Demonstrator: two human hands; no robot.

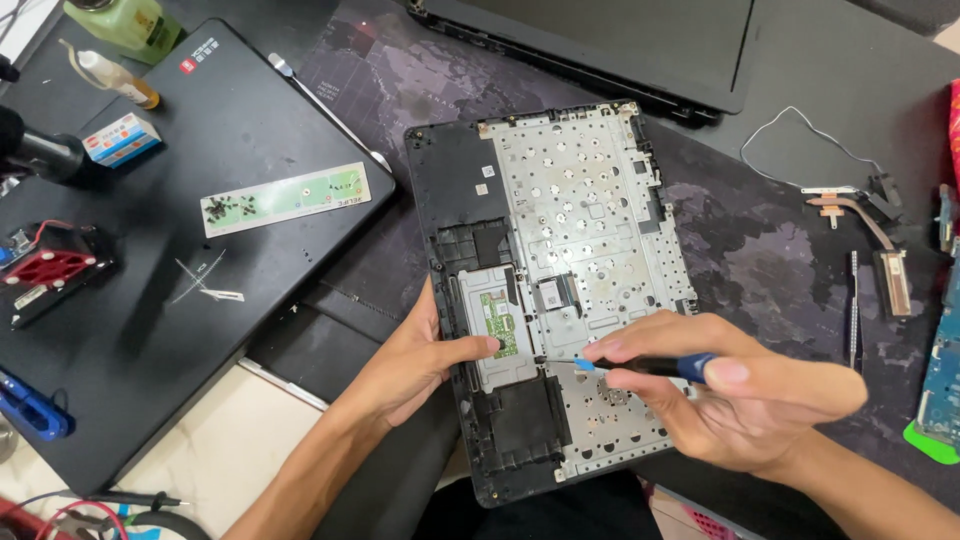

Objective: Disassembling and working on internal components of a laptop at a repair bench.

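Observation:
An opened laptop base (545,215) lies on the dark mat, its silver inner plate and black frame facing up. My left hand (420,362) rests on its left edge, the thumb pressing on the grey touchpad module (490,325) with a small green board. My right hand (730,390) grips a screwdriver (640,366) with a black and blue handle. The thin shaft points left, its tip touching the plate just right of the touchpad module.
A closed black laptop (180,290) lies at left with a strip of loose screws (285,198) on it. Another dark laptop part (600,45) sits at the top. A copper heat pipe (865,240) and a blue circuit board (942,380) lie at right. Bottles (120,25) stand at top left.

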